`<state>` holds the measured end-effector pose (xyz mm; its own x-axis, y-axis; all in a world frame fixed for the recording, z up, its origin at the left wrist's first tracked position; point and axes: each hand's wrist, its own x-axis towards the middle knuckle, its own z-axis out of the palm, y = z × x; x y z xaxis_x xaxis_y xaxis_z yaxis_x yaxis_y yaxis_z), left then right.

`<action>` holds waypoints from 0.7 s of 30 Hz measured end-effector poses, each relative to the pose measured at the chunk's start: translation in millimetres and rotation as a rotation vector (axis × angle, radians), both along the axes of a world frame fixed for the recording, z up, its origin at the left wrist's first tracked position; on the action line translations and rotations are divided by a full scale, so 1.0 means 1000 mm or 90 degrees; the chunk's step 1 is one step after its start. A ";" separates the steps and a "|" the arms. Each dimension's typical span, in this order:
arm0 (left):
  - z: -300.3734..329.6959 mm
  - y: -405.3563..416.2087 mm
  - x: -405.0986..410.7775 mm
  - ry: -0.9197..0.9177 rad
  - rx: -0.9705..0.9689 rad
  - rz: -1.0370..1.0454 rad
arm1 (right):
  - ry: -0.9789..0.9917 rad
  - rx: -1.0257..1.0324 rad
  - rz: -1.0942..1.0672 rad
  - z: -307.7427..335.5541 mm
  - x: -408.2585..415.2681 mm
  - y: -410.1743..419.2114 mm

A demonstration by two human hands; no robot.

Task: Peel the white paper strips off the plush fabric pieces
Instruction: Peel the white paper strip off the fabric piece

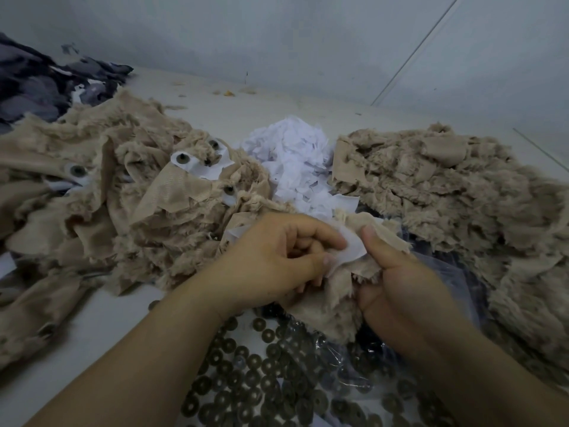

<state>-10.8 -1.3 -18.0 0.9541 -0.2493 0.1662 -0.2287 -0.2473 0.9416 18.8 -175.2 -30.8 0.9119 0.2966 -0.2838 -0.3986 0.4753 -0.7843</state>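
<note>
Left hand (271,257) fingers pinching small white paper strip (352,249), right hand (397,282) thumb clamping shaggy beige plush fabric piece (326,300) just beside; best peeled slowly, flat against pile.

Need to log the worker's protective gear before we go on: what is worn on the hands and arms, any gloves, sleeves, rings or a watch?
Nothing is worn that shows. The left hand and right hand are bare, with no gloves and no rings on the visible fingers. Both forearms are bare to the frame edge: no sleeve, watch or wristband in view. The nails look short and unpainted.
</note>
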 end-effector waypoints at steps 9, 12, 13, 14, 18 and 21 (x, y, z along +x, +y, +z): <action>-0.010 -0.015 0.006 -0.150 0.020 0.181 | -0.117 -0.040 -0.004 -0.010 -0.007 0.004; -0.010 -0.012 0.008 -0.174 0.020 0.209 | -0.170 -0.078 -0.002 -0.013 -0.012 0.004; -0.009 -0.011 0.008 -0.173 0.015 0.207 | -0.185 -0.079 0.002 -0.013 -0.012 0.005; -0.008 -0.011 0.008 -0.169 -0.001 0.200 | -0.193 -0.075 0.005 -0.014 -0.013 0.004; -0.007 -0.013 0.006 -0.140 -0.062 0.189 | -0.164 -0.001 0.028 -0.014 -0.011 0.004; -0.009 -0.018 0.004 -0.154 -0.054 0.180 | -0.171 -0.017 0.042 -0.013 -0.011 0.004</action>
